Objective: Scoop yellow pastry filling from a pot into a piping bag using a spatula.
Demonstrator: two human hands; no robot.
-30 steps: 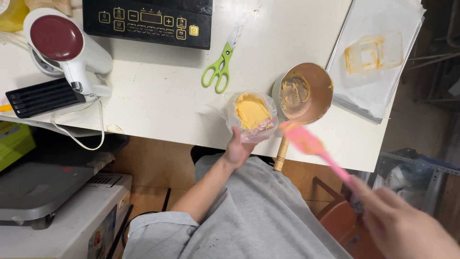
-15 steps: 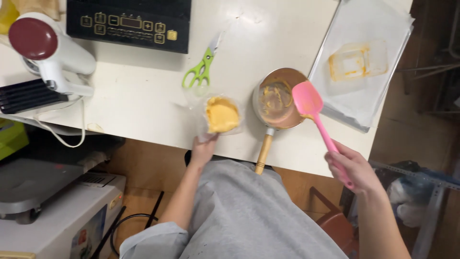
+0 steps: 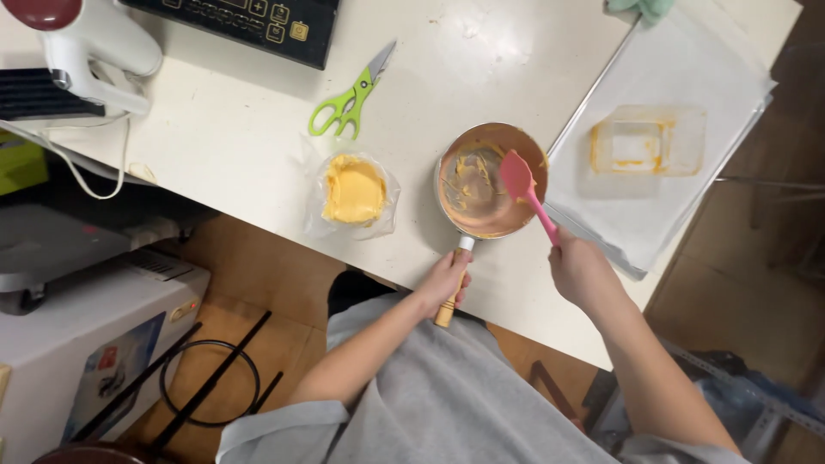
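Left hand [image 3: 443,282] fingers wrapped tight round wooden handle [image 3: 454,288] of the small saucepan [image 3: 490,180] at table edge; right hand [image 3: 583,273] closed on pink spatula [image 3: 526,191], blade inside the pan; yellow paste on plastic wrap [image 3: 352,191] just left; green scissors [image 3: 348,96] beyond; empty smeared container [image 3: 646,142] on the lined tray [image 3: 687,215] to the right.

The left hand [image 3: 443,282] hides most of the wooden handle [image 3: 453,292], perhaps gripping.

Bright, even overhead light on white table [image 3: 215,155]; soft shadows, slight motion blur, dim floor edges.
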